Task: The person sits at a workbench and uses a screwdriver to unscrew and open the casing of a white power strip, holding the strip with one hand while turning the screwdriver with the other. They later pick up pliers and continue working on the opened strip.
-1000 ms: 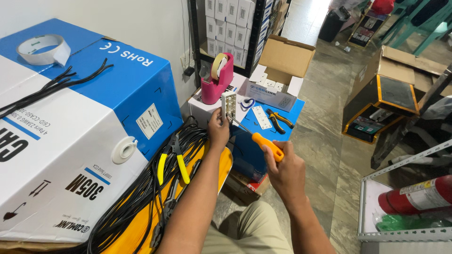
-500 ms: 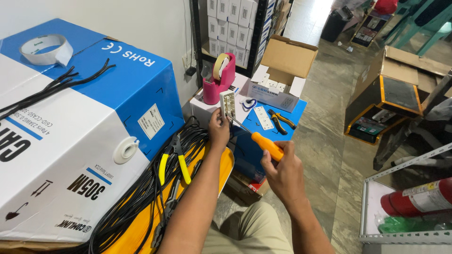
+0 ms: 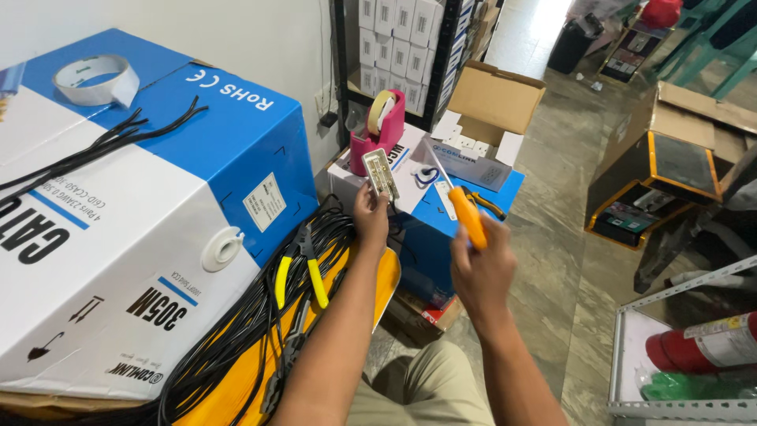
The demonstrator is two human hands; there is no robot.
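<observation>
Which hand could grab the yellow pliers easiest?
Probably the left hand. It sits just beside the pliers lying on the black cables, though it holds a small white plate. The right hand is farther off, gripping an orange tool.

Open air around both raised hands; pink tape dispenser (image 3: 384, 130) close ahead.

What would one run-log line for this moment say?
left hand: holds small grey part | right hand: grips orange-handled tool | nearby: yellow-handled pliers on black cables
</observation>
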